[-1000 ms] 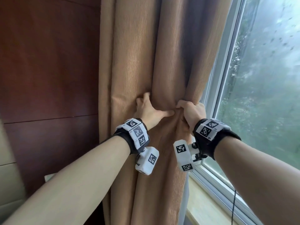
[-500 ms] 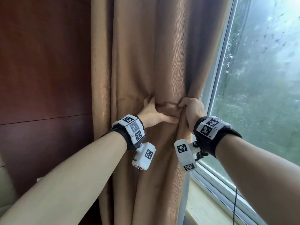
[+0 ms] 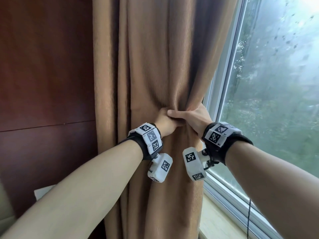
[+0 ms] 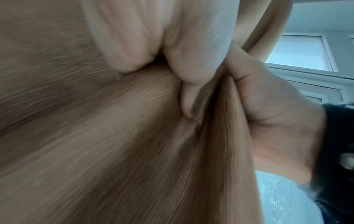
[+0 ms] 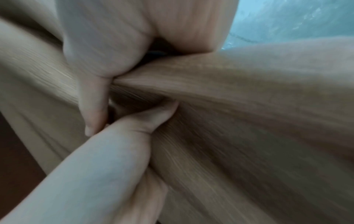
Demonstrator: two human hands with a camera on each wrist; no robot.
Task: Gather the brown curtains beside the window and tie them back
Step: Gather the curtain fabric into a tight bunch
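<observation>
1. The brown curtains [image 3: 155, 66] hung between the dark wood wall panel [image 3: 46, 66] and the window [image 3: 276, 83], and they were pinched into a waist at about mid-height, with the folds fanning out above and below it.
2. My left hand [image 3: 164, 124] was wrapped round that waist from the wall side, fingers curled into the cloth. My right hand [image 3: 191, 118] was clamped on it from the window side, its thumb lying across the left hand, so the two hands were together on one bunch.
3. In the left wrist view the ribbed cloth [image 4: 134, 136] was drawn tight under the fingers [image 4: 188, 97]. I judged the grip firm enough to pass to one hand.
4. One broad fold at the wall edge [image 3: 107, 118] hung straight down outside the bunch. I would have swept it in before tying, or the tie would leave it loose.
5. I could see no tieback, cord or hook in any view. To do this step well I judged one hand should keep the waist squeezed while the other went for the tie, without letting the pleats slip.
6. The sill [image 3: 217, 221] ran below the glass on the right.
</observation>
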